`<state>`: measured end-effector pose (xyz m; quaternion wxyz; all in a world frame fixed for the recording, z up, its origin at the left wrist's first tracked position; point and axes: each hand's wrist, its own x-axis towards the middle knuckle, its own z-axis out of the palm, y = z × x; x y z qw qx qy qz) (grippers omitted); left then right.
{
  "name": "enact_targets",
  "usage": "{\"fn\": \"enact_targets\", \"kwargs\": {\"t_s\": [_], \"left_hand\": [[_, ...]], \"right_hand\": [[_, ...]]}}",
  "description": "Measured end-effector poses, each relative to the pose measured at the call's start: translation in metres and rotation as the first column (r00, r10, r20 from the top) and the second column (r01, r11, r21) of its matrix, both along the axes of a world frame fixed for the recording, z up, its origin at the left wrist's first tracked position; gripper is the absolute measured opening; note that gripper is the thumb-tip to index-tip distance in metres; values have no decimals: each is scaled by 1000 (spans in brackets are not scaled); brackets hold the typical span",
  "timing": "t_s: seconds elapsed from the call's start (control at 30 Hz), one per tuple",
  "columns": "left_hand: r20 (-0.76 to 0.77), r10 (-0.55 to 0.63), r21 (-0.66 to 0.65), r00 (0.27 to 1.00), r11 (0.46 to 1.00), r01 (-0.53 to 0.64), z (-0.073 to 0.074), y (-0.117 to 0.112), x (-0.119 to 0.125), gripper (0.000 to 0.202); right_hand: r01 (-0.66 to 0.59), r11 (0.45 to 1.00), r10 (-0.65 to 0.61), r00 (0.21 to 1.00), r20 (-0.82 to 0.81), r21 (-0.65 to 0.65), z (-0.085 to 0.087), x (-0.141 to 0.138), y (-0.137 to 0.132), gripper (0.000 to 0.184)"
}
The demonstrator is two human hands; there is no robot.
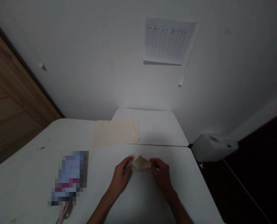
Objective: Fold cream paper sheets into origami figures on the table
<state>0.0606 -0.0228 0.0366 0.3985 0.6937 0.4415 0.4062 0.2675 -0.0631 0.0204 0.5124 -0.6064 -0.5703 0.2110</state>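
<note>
Dim light, soft shadows, lower right near-black, pixelated patch (68, 174)

Left hand (123, 175) and left forearm (105, 200), seven o'clock: bare, narrow at the wrist. Right hand (161, 173) and right forearm (177, 203), five o'clock: likewise bare.

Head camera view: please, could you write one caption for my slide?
Left hand and right hand hold a small cream piece over a white table, pale sheets beyond.

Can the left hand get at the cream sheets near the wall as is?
Probably, but not with free fingers: the left hand is holding one side of the small cream piece. The cream sheets lie ahead and to its left, with nothing visible blocking the way.
</note>
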Motion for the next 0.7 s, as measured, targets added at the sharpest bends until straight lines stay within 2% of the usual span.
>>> {"fn": "enact_targets", "kwargs": {"t_s": [0.13,0.27,0.5,0.7], "left_hand": [[-20,-4,7,1000,1000,4,-11,4,-4,39],[-82,4,43,997,999,-1,-20,5,-7,42],[-151,-24,120,988,992,43,-18,7,1,36],[-185,-41,152,982,986,69,-20,11,8,41]], "right_hand": [[0,1000,1,998,61,-21,-5,5,0,21],[-17,1000,20,982,188,-21,-1,7,-1,19],[-69,996,85,918,387,-55,15,1,7,17],[-57,990,105,906,411,-128,9,-2,16,24]]}}
